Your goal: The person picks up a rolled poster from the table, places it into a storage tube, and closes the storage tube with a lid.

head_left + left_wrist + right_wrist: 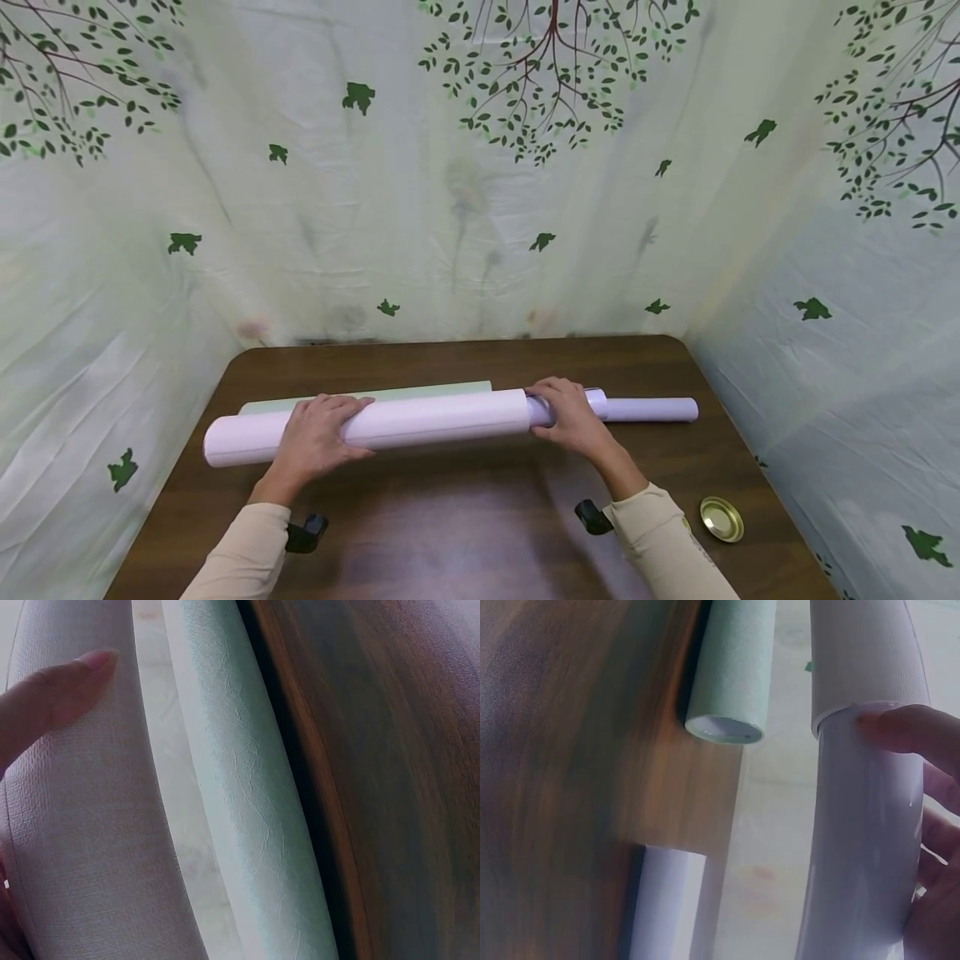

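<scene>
My left hand (318, 433) grips a pinkish-white textured wallpaper roll (442, 417) near its left part, thumb along the near side. In the left wrist view, the thumb lies across the roll's woven-looking surface (90, 810). From the roll's right end comes a narrower, glossy white roll (862, 847). My right hand (570, 417) holds this glossy part right at the joint, its thumb against the textured rim. Behind them, a pale green roll (435, 392) lies on the table, partly hidden by the textured one. Farther right lies a thinner white roll (652, 409).
The dark wooden table (450, 517) has a gold-coloured round lid (722, 519) near its right edge. A pale curtain (450, 208) with leaf prints hangs behind and at both sides. Small black cameras (307, 533) sit at both wrists.
</scene>
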Demonstrator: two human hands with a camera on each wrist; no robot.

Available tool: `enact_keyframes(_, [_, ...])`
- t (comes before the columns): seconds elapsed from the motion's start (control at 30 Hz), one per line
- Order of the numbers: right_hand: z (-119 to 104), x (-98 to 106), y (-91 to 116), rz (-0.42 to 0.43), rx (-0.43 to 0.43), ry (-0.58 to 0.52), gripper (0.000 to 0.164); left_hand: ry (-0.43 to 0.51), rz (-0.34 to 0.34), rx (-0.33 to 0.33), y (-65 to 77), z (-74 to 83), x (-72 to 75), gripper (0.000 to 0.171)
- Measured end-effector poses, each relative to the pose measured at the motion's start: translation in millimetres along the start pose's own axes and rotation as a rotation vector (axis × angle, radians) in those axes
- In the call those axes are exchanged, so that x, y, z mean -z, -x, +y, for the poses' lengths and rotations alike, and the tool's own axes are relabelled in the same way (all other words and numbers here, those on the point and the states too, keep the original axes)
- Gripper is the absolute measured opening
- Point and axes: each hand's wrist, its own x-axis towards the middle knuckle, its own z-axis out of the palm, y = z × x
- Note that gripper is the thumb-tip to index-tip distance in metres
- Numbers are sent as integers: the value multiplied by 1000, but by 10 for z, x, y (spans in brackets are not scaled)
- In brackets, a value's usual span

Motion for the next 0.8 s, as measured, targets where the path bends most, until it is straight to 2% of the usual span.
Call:
enact_keyframes(0.3, [5,60,25,23,48,-14,57,-18,9,-12,0,-4,10,74])
enact_keyframes(0.47, [38,137,53,33,45,-38,57,-21,11,-15,12,-15,14,74])
enact_keyframes(0.8, [340,312,157,135,16,-181,56,-11,13,-6,33,-30,20,73])
